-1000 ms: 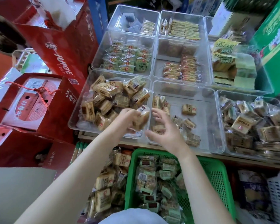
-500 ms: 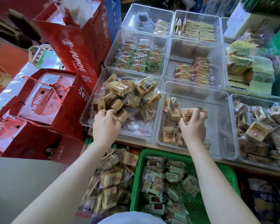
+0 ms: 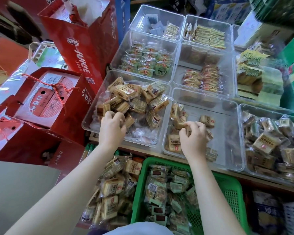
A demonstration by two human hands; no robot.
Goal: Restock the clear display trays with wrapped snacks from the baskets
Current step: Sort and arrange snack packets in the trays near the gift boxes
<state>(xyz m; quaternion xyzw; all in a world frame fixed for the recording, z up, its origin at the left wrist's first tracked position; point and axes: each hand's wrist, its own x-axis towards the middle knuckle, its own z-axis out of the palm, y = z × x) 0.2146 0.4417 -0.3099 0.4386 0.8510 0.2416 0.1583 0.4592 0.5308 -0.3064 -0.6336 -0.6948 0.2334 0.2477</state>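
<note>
My left hand (image 3: 111,128) is inside the front-left clear tray (image 3: 90,122), fingers curled round a tan wrapped snack (image 3: 128,120) at the near edge of the pile (image 3: 136,99). In the thinly filled front-middle clear tray (image 3: 227,136), my right hand (image 3: 193,139) pinches a small tan wrapped snack (image 3: 187,128) among a few loose ones (image 3: 207,121). Below the shelf edge, a green basket (image 3: 232,192) holds green-wrapped snacks (image 3: 159,189). A heap of tan wrapped snacks (image 3: 111,189) lies to its left.
Behind are clear trays of green packets (image 3: 143,65), orange packets (image 3: 202,78) and yellow packets (image 3: 209,37). A full tray of brown snacks (image 3: 270,143) sits front right. Red gift boxes (image 3: 46,102) and a red juice carton (image 3: 81,44) crowd the left side.
My right hand has drawn back toward the near-left part of the middle tray, still curled on a snack. My left hand stays in the left tray, shifted slightly.
</note>
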